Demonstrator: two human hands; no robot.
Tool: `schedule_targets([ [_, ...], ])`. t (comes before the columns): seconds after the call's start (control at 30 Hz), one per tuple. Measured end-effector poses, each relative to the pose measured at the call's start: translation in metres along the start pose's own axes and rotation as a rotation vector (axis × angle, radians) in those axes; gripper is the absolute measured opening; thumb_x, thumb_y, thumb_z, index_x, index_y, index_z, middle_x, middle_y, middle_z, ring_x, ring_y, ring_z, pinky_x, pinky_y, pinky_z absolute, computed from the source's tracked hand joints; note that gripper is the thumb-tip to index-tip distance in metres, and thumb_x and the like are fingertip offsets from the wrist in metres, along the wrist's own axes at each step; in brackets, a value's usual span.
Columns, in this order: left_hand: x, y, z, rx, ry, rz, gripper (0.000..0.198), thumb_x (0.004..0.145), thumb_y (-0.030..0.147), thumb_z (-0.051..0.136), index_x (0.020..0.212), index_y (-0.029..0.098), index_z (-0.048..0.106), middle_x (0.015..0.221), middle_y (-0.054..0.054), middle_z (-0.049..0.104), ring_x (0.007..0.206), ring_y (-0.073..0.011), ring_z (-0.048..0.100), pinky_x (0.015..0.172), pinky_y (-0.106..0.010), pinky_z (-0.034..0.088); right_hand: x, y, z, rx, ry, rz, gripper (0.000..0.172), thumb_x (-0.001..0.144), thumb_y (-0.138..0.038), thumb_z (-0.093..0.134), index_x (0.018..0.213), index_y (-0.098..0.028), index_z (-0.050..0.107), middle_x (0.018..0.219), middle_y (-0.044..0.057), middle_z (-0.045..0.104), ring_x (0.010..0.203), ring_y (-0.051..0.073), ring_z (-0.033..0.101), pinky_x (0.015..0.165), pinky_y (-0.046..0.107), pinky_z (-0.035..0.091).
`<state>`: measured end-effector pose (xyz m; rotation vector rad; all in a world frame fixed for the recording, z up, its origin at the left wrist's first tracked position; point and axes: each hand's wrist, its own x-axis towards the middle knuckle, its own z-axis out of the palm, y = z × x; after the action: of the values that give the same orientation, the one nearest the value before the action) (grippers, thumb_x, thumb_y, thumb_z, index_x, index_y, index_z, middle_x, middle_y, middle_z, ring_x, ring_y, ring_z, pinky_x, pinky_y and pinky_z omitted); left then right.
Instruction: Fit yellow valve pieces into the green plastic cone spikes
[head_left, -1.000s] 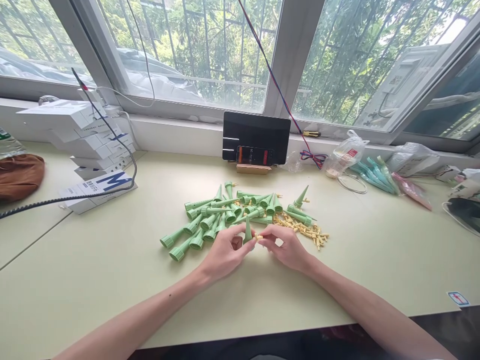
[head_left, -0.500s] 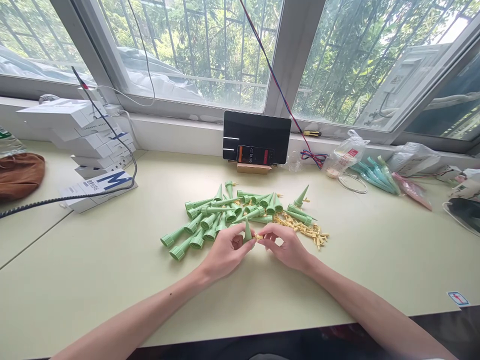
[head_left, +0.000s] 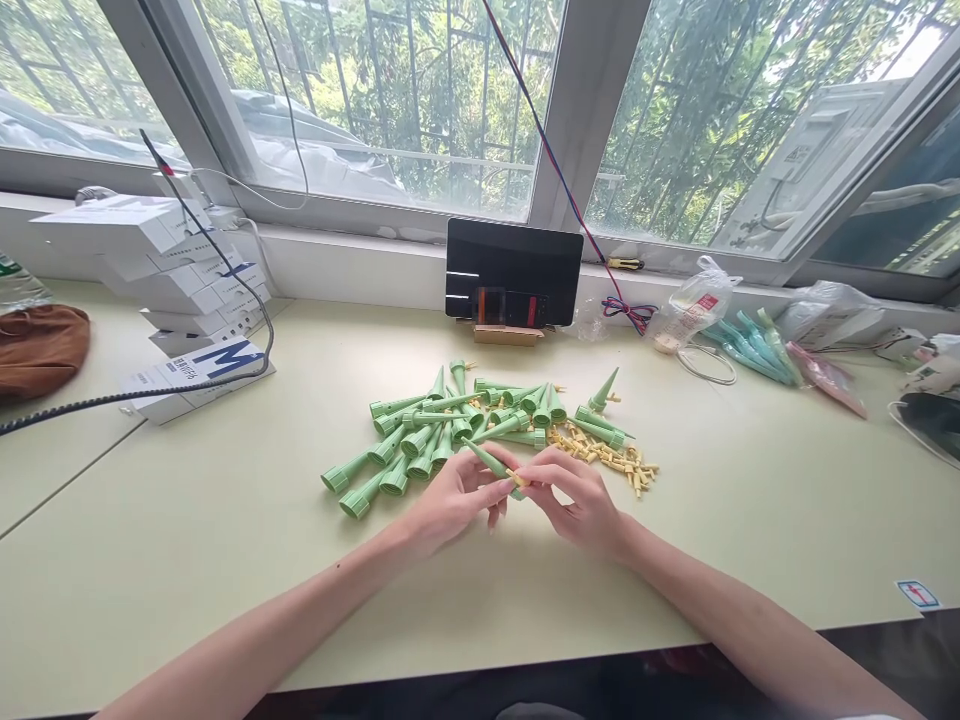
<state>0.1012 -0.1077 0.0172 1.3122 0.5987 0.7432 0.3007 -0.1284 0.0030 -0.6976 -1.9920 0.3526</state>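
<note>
My left hand (head_left: pixel 452 500) is closed around a green plastic watering spike (head_left: pixel 487 460), which tilts with its tip up to the left. Its lower end is partly covered by fingers. A small yellow plastic valve (head_left: pixel 514 478) sits against the spike's side, pinched by my right hand (head_left: pixel 574 495); whether it is seated in the spike cannot be told. Just beyond my hands lies a pile of similar green spikes (head_left: pixel 420 442), some with yellow pieces at their sides. Loose yellow valves (head_left: pixel 619 460) are heaped beyond my right hand.
A dark tablet (head_left: pixel 514 260) leans by the window behind a small cardboard piece (head_left: pixel 507 335). White boxes (head_left: pixel 199 290) are stacked at left, with a black cable (head_left: pixel 259 345) across them. Plastic bags (head_left: pixel 694 305) and blue-green packets (head_left: pixel 750 350) lie at the back right.
The held spike has gone from nearly upright to leaning left, its tip moving left. My left fingers have shifted around it, and my right hand stays at the yellow valve.
</note>
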Motion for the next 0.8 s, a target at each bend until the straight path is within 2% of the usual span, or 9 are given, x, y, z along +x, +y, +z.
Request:
schedule_targets([
  [0.23, 0.0006, 0.0005, -0.0014, -0.085, -0.041, 0.017, 0.017, 0.086, 0.031, 0.069, 0.093, 0.016, 0.065, 0.095, -0.004, 0.060, 0.071, -0.0123, 0.059, 0.063, -0.027, 0.053, 0.0021, 0.0006, -0.0003, 0.004, 0.021, -0.125, 0.032, 0.094, -0.006, 0.053, 0.120, -0.023, 0.060, 0.093, 0.006, 0.065, 0.076, 0.014, 0.064, 0.062, 0.025, 0.055],
  [0.33, 0.0011, 0.0001, -0.0020, -0.094, -0.046, 0.017, 0.015, 0.087, 0.029, 0.069, 0.094, 0.016, 0.065, 0.093, -0.004, 0.060, 0.072, -0.0127, 0.060, 0.065, -0.027, 0.053, 0.0018, 0.0011, -0.0005, -0.010, 0.013, -0.132, 0.035, 0.093, -0.005, 0.055, 0.122, -0.024, 0.059, 0.094, 0.006, 0.066, 0.075, 0.014, 0.065, 0.061, 0.025, 0.055],
  [0.6, 0.0007, 0.0002, -0.0019, -0.065, -0.031, 0.029, 0.016, 0.087, 0.030, 0.069, 0.093, 0.015, 0.066, 0.104, -0.006, 0.061, 0.072, -0.0119, 0.062, 0.067, -0.028, 0.055, 0.0000, 0.0022, -0.0001, -0.009, 0.008, -0.111, 0.035, 0.092, -0.004, 0.056, 0.120, -0.023, 0.060, 0.096, 0.007, 0.065, 0.070, 0.012, 0.063, 0.059, 0.024, 0.053],
  [0.7, 0.0016, -0.0006, -0.0012, -0.021, -0.019, 0.026, 0.020, 0.085, 0.032, 0.070, 0.094, 0.015, 0.065, 0.098, -0.006, 0.063, 0.068, -0.0120, 0.060, 0.059, -0.026, 0.054, -0.0009, 0.0035, 0.0007, -0.022, 0.019, -0.074, 0.029, 0.092, -0.007, 0.057, 0.116, -0.023, 0.061, 0.094, 0.007, 0.066, 0.068, 0.012, 0.061, 0.057, 0.025, 0.051],
  [0.8, 0.0015, -0.0020, -0.0007, 0.072, 0.018, 0.014, 0.024, 0.085, 0.035, 0.071, 0.096, 0.016, 0.064, 0.079, -0.001, 0.061, 0.058, -0.0108, 0.057, 0.053, -0.025, 0.052, -0.0017, 0.0045, 0.0015, -0.034, 0.021, -0.034, 0.025, 0.093, -0.008, 0.055, 0.114, -0.022, 0.061, 0.094, 0.007, 0.066, 0.071, 0.014, 0.062, 0.059, 0.026, 0.051],
])
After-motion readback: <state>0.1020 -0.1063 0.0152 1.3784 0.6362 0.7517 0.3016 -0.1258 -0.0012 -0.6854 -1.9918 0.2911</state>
